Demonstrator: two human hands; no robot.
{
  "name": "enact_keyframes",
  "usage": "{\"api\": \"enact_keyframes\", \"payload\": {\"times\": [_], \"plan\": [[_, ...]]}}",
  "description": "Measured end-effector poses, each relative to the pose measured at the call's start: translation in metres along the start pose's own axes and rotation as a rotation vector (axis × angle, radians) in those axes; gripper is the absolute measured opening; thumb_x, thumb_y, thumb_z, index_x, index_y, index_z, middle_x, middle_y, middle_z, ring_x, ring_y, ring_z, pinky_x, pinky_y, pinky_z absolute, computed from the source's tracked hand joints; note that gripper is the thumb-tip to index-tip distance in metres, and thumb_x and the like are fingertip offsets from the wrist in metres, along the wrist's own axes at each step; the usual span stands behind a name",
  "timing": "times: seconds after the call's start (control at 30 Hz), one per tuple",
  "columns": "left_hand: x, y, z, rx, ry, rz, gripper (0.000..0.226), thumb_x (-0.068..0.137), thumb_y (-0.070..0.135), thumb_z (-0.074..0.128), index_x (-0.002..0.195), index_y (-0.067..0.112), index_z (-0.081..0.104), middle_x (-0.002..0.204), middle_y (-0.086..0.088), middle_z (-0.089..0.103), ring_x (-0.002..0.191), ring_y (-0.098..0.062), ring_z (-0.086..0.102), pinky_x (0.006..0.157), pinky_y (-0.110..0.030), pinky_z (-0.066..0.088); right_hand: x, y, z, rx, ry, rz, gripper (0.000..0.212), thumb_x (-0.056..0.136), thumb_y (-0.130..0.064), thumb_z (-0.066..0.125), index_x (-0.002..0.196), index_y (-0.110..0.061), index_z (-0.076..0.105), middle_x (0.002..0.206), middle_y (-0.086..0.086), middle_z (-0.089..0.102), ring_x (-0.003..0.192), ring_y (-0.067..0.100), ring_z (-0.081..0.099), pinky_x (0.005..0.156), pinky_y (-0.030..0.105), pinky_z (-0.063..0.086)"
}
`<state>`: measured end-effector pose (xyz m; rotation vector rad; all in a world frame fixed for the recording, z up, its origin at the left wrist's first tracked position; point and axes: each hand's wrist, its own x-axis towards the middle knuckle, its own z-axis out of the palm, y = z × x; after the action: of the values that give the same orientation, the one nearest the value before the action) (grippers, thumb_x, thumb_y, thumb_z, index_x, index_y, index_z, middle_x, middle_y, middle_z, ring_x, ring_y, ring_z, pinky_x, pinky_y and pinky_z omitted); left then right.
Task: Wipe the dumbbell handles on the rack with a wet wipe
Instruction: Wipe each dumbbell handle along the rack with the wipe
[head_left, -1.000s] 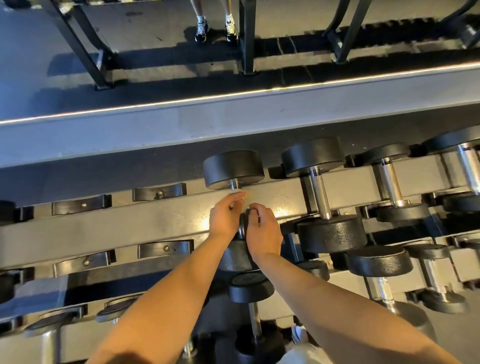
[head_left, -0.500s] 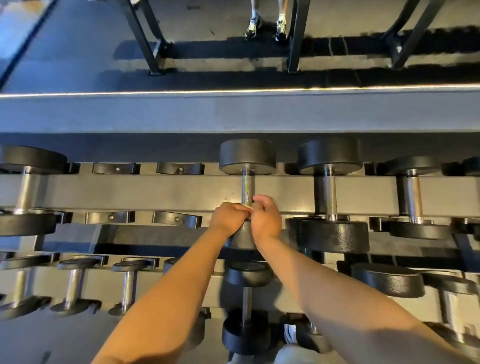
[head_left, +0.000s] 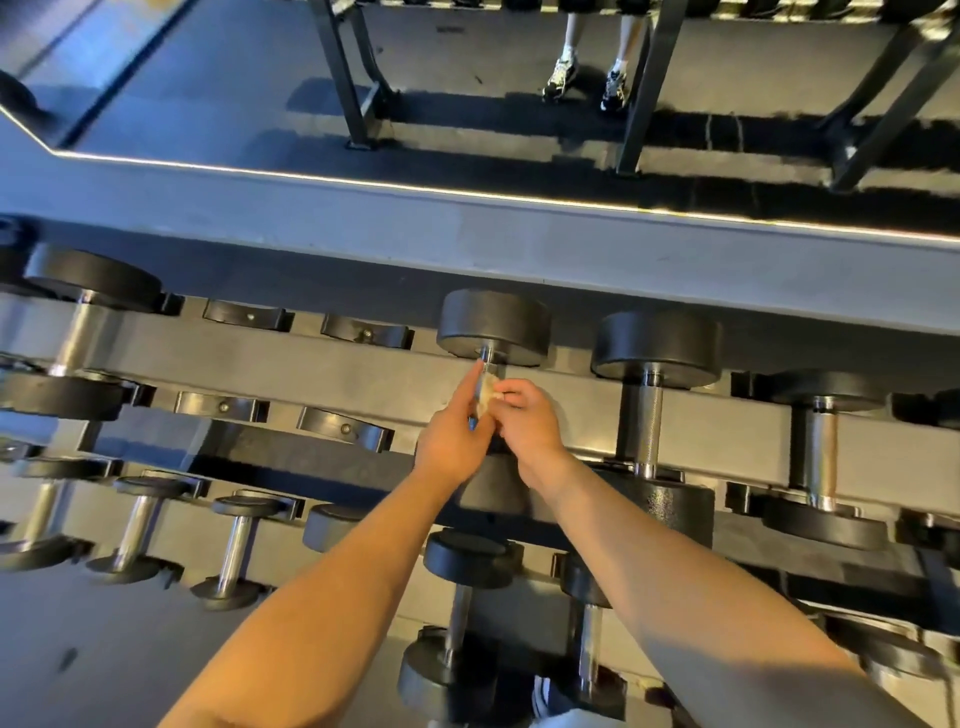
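The right hand (head_left: 530, 431) pinches a crumpled pale wet wipe (head_left: 488, 397) on the chrome dumbbell handle (head_left: 487, 358); whether the left hand (head_left: 452, 441), forefinger straight, grips too is unclear. Better to wrap it round and slide lengthwise

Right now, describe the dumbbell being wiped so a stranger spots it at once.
Look at the top shelf of the rack, just right of two empty slots. The dumbbell there has the left hand, right hand and a wipe on its handle, thinner than its right neighbour's.
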<state>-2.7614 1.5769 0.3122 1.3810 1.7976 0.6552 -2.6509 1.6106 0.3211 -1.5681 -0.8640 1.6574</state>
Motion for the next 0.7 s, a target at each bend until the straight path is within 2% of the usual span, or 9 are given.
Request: {"api": "enact_keyframes", "payload": {"times": [0.07, 0.13, 0.23, 0.33, 0.43, 0.53, 0.6, 0.67, 0.7], "plan": [[0.000, 0.003, 0.000, -0.007, 0.081, -0.070, 0.062, 0.103, 0.037, 0.053, 0.157, 0.042, 0.022, 0.130, 0.004, 0.066, 0.105, -0.013, 0.067, 0.090, -0.043, 0.059, 0.012, -0.002, 0.001, 0.013, 0.115, 0.020, 0.026, 0.091, 0.002, 0.058, 0.091, -0.022, 0.068, 0.101, 0.005, 0.070, 0.099, 0.025, 0.068, 0.089, 0.042, 0.058], [0.000, 0.004, 0.002, 0.044, 0.214, -0.186, 0.051, 0.103, 0.037, 0.052, 0.152, 0.035, 0.038, 0.137, 0.003, 0.063, 0.113, -0.016, 0.065, 0.096, -0.039, 0.055, 0.022, -0.006, -0.002, 0.010, 0.233, 0.000, 0.032, 0.092, 0.003, 0.055, 0.087, -0.026, 0.067, 0.102, 0.002, 0.068, 0.102, 0.024, 0.065, 0.092, 0.040, 0.057], [0.002, 0.006, 0.007, 0.164, 0.200, -0.248, 0.034, 0.104, 0.043, 0.043, 0.134, 0.036, 0.059, 0.114, 0.005, 0.072, 0.090, -0.011, 0.064, 0.081, -0.029, 0.053, 0.033, -0.009, -0.004, -0.019, 0.240, -0.077, 0.024, 0.097, -0.004, 0.057, 0.098, -0.024, 0.071, 0.104, -0.005, 0.066, 0.104, 0.016, 0.062, 0.090, 0.026, 0.054], [0.003, 0.007, 0.007, 0.133, 0.202, -0.261, 0.034, 0.104, 0.041, 0.039, 0.128, 0.037, 0.064, 0.108, 0.007, 0.072, 0.087, -0.009, 0.064, 0.081, -0.032, 0.056, 0.043, -0.008, 0.004, -0.151, 0.121, -0.153, 0.023, 0.101, -0.014, 0.056, 0.115, -0.022, 0.072, 0.118, -0.003, 0.063, 0.106, 0.010, 0.060, 0.074, 0.005, 0.043], [0.005, 0.009, 0.006, 0.134, 0.223, -0.275, 0.034, 0.105, 0.039, 0.039, 0.126, 0.037, 0.066, 0.104, 0.008, 0.071, 0.081, -0.005, 0.060, 0.070, -0.024, 0.049, 0.051, -0.005, 0.012, -0.281, 0.122, -0.219, 0.024, 0.101, -0.013, 0.057, 0.119, -0.017, 0.071, 0.124, 0.001, 0.055, 0.104, 0.008, 0.053, 0.066, -0.003, 0.036], [0.004, 0.011, 0.006, 0.130, 0.238, -0.279, 0.034, 0.106, 0.038, 0.039, 0.128, 0.036, 0.065, 0.107, 0.006, 0.072, 0.086, -0.010, 0.064, 0.079, -0.029, 0.055, 0.051, -0.002, 0.012, -0.362, 0.120, -0.270, 0.022, 0.100, -0.010, 0.057, 0.113, -0.019, 0.072, 0.125, 0.002, 0.055, 0.106, 0.010, 0.052, 0.072, 0.001, 0.036], [0.002, 0.013, 0.005, 0.107, 0.248, -0.292, 0.033, 0.106, 0.037, 0.040, 0.127, 0.034, 0.066, 0.107, 0.006, 0.072, 0.089, -0.011, 0.064, 0.085, -0.032, 0.057, 0.046, 0.004, 0.010, -0.405, 0.071, -0.318, 0.025, 0.098, -0.006, 0.057, 0.109, -0.021, 0.073, 0.122, 0.002, 0.058, 0.109, 0.013, 0.055, 0.083, 0.011, 0.044], [0.001, 0.016, 0.004, 0.097, 0.249, -0.301, 0.032, 0.106, 0.035, 0.041, 0.126, 0.033, 0.067, 0.106, 0.005, 0.072, 0.090, -0.011, 0.064, 0.085, -0.030, 0.055, 0.040, 0.016, 0.006, -0.456, 0.034, -0.334, 0.028, 0.095, -0.001, 0.056, 0.105, -0.020, 0.073, 0.117, 0.002, 0.062, 0.109, 0.014, 0.057, 0.092, 0.017, 0.044], [0.001, 0.017, 0.004, 0.097, 0.250, -0.302, 0.032, 0.106, 0.035, 0.042, 0.126, 0.032, 0.067, 0.106, 0.005, 0.072, 0.090, -0.012, 0.064, 0.085, -0.031, 0.055, 0.037, 0.021, 0.003, -0.472, 0.014, -0.330, 0.028, 0.095, 0.000, 0.056, 0.105, -0.020, 0.073, 0.116, 0.002, 0.062, 0.109, 0.014, 0.057, 0.093, 0.016, 0.042]]}}
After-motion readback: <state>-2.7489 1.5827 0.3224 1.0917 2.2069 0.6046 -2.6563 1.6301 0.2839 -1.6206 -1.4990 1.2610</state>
